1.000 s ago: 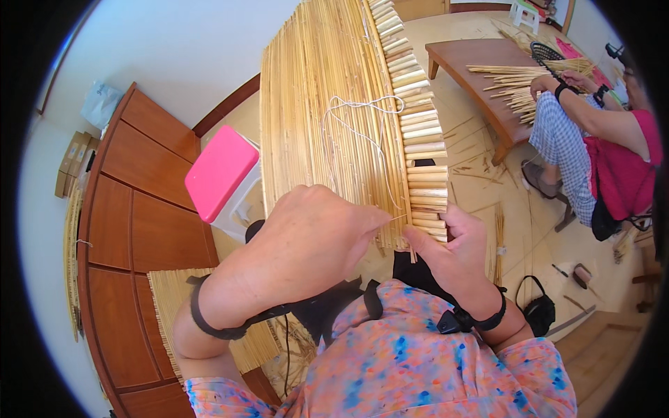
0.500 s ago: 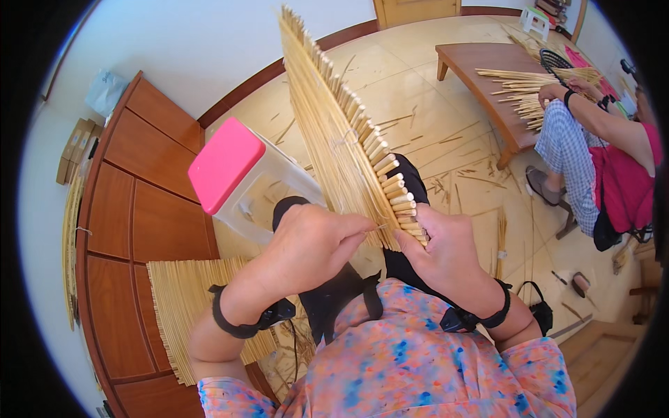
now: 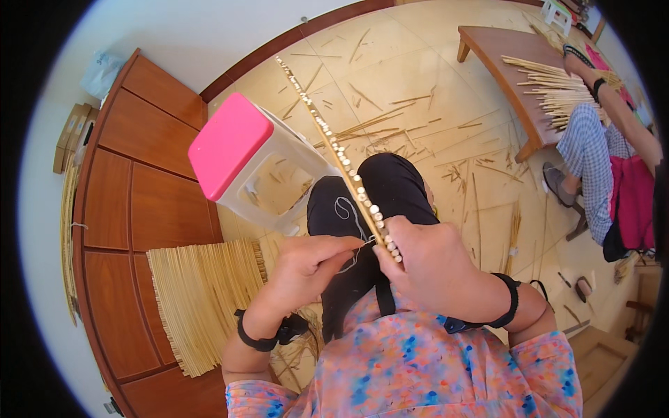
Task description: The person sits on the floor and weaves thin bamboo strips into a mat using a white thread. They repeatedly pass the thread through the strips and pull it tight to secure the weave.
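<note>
A woven mat of pale straw sticks [image 3: 333, 143] stands edge-on in front of me, so only its row of cut stick ends shows. My right hand [image 3: 425, 268] grips its near end from the right. My left hand [image 3: 306, 268] is closed just left of it, pinching a thin white thread [image 3: 348, 216] that loops over my dark trousers [image 3: 376, 209] and runs to the mat's edge.
A clear plastic stool with a pink top [image 3: 251, 167] stands on the tiled floor to my left. A finished straw mat [image 3: 205, 296] lies by a wooden cabinet [image 3: 132, 209]. Another seated person [image 3: 613, 167] works with straw sticks at a low wooden bench [image 3: 502, 63]. Loose straws litter the floor.
The mat has turned from facing me broadside to standing edge-on, and has come lower over my lap. Both hands kept hold near its lower end.
</note>
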The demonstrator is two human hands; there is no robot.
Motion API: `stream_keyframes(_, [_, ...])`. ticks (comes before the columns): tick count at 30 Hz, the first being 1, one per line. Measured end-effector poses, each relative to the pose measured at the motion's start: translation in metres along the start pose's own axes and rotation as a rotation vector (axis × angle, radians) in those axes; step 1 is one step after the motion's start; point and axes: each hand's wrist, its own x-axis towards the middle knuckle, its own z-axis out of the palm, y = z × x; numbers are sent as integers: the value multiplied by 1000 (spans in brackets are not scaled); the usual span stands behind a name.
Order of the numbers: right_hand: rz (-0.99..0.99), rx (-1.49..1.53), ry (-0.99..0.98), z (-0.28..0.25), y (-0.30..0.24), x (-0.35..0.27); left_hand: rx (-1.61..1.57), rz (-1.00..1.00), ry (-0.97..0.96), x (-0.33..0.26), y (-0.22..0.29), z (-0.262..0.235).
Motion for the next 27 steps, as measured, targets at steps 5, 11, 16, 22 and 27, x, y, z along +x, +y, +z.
stream_keyframes(5, [-245, 234, -14, 11, 26, 2, 57, 17, -53, -2, -19, -26])
stream_keyframes(11, [167, 946, -137, 50, 56, 1, 71, -10, -104, -14, -23, -45])
stream_keyframes(16, [399, 1390, -398, 66, 63, 19, 82, 10, -142, -11, -26, -50])
stream_keyframes(22, [402, 1458, -534, 71, 68, 29, 106, 18, -100, -11, -25, -48])
stream_keyframes(27, [383, 1511, -482, 81, 68, 28, 90, 14, -93, -12, -33, -47])
